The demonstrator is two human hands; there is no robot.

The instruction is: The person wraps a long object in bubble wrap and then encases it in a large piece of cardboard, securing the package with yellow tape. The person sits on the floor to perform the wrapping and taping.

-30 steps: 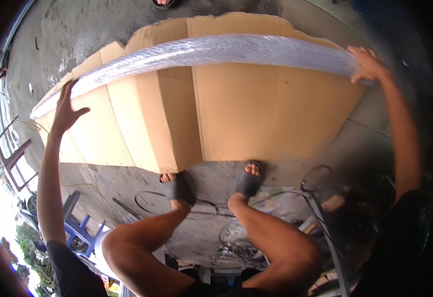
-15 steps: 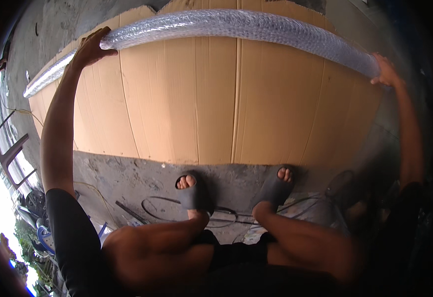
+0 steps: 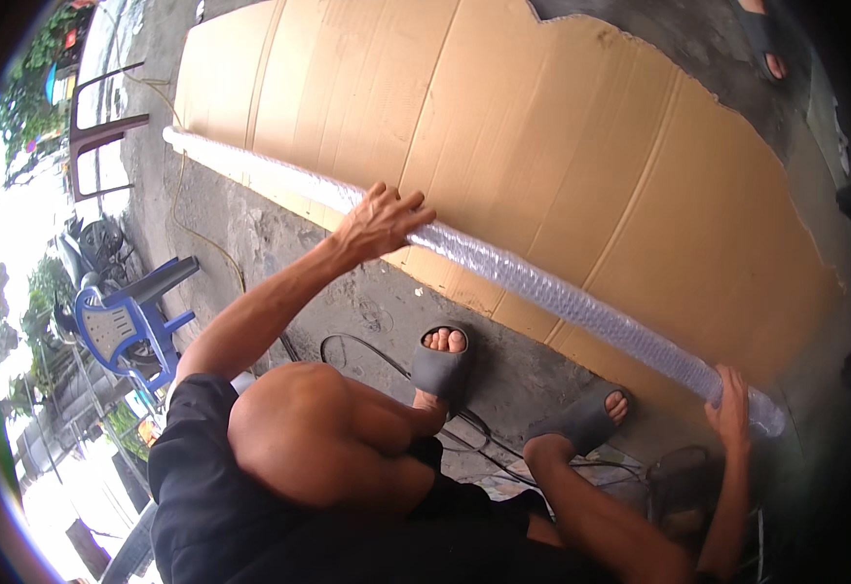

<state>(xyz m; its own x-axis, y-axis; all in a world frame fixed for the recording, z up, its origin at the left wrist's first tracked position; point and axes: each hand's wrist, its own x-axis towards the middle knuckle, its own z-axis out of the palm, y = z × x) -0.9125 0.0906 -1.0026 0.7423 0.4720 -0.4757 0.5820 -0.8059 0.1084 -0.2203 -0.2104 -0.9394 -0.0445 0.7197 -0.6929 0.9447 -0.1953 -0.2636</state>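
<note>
A long, thin roll wrapped in clear bubble wrap (image 3: pixel 552 294) lies slantwise along the near edge of a large flat cardboard sheet (image 3: pixel 523 127). My left hand (image 3: pixel 384 224) grips it from above near its middle, fingers curled over the wrap. Toward the right end, my right hand (image 3: pixel 730 407) is closed around it, with a short piece of the roll sticking out past the fingers. The roll's far left end reaches the left edge of the cardboard. What is inside the wrap cannot be made out.
My feet in dark slides (image 3: pixel 440 362) stand on the grey concrete floor near the cardboard. Black cables (image 3: pixel 469 423) lie around them. To the left are a blue plastic chair (image 3: pixel 119 326) and a brown frame (image 3: pixel 109 133). Another person's foot (image 3: pixel 774 64) shows at top right.
The wrapped roll has come from the cardboard's far edge to its near edge, both hands on it. My left hand now holds nearer its middle. The view has turned, bringing the blue chair into sight.
</note>
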